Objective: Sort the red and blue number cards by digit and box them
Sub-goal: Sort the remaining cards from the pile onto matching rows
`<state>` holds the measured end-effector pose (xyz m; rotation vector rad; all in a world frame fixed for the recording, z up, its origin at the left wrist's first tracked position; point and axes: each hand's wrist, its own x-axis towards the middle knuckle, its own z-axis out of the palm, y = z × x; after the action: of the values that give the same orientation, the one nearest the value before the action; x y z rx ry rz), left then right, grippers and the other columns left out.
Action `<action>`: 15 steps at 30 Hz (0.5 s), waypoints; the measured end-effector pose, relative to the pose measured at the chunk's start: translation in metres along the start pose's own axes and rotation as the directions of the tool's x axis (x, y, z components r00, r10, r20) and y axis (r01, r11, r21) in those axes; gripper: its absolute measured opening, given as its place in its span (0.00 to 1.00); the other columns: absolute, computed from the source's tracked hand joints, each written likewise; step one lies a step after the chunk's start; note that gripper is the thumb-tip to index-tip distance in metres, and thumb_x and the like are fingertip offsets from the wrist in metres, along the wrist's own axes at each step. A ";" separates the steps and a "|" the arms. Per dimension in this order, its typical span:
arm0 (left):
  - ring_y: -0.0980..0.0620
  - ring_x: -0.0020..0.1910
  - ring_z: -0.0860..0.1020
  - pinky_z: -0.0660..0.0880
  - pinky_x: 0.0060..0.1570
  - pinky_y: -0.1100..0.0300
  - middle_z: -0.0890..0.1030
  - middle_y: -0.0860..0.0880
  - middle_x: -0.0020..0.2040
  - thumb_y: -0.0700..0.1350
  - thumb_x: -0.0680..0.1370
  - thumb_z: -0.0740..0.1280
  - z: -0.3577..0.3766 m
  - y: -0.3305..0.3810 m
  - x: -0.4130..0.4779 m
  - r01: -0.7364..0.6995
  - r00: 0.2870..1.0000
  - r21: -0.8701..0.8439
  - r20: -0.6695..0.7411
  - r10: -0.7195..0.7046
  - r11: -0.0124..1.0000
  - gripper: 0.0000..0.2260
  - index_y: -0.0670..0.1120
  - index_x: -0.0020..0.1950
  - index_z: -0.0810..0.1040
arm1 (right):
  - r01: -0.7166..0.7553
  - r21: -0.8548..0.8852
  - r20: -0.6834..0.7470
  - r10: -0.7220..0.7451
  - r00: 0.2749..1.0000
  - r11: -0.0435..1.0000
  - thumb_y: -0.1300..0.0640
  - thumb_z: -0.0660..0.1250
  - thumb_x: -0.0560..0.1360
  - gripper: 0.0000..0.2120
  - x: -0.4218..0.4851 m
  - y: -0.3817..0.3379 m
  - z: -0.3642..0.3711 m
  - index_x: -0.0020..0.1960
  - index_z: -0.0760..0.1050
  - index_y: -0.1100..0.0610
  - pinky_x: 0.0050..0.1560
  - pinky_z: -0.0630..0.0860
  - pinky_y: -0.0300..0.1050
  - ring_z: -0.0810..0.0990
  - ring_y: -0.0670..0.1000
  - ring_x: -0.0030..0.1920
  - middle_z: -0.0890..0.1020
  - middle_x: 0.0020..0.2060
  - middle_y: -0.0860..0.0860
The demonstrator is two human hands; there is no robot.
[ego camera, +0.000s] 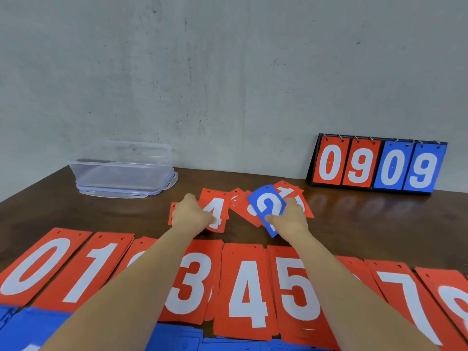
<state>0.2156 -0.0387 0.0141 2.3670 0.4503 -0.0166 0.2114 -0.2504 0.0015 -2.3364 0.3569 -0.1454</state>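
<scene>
My right hand (290, 220) pinches a blue card showing 2 (266, 203), lifted and tilted above a loose heap of red cards (301, 198) in the table's middle. My left hand (192, 214) rests on a red card showing 4 (215, 211) beside that heap, fingers curled on it. A row of sorted red piles lies nearer me: 0 (38, 267), 1 (93, 272), 3 (192, 279), 4 (248, 287), 5 (296, 290), 7 (410, 300). Blue piles (33, 328) lie along the front edge, mostly cut off.
A clear plastic box (121, 168) stands on its lid (126, 192) at the back left of the brown table (367, 224). A flip scoreboard reading 0909 (377, 168) stands at the back right against the grey wall.
</scene>
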 end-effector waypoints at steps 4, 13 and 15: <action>0.46 0.50 0.78 0.72 0.42 0.57 0.79 0.46 0.49 0.39 0.75 0.69 -0.006 -0.008 0.000 -0.034 0.998 -0.071 -0.061 0.029 0.997 0.04 0.46 0.48 0.77 | -0.046 0.176 -0.009 0.048 0.999 0.983 0.61 0.67 0.77 0.21 -0.001 0.001 -0.008 0.68 0.68 0.60 0.49 0.78 0.45 0.77 0.55 0.60 0.75 0.62 0.57; 0.46 0.54 0.80 0.74 0.45 0.58 0.81 0.44 0.57 0.43 0.80 0.66 -0.029 -0.005 -0.021 -0.080 0.994 -0.499 -0.105 0.031 0.863 0.11 0.41 0.60 0.79 | -0.116 0.570 0.038 0.115 0.993 0.813 0.62 0.69 0.76 0.10 -0.017 -0.016 -0.036 0.57 0.76 0.60 0.44 0.77 0.44 0.78 0.50 0.48 0.80 0.52 0.54; 0.46 0.56 0.79 0.74 0.50 0.55 0.81 0.44 0.58 0.43 0.80 0.66 -0.035 0.001 -0.031 -0.085 0.994 -0.527 -0.100 0.038 0.845 0.12 0.41 0.61 0.78 | -0.107 0.588 0.047 0.098 0.994 0.802 0.60 0.70 0.75 0.08 -0.021 -0.021 -0.041 0.53 0.75 0.57 0.44 0.78 0.44 0.78 0.50 0.49 0.80 0.51 0.53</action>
<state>0.1827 -0.0264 0.0453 1.8329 0.3617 0.2163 0.1872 -0.2577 0.0456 -1.6914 0.3681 -0.1607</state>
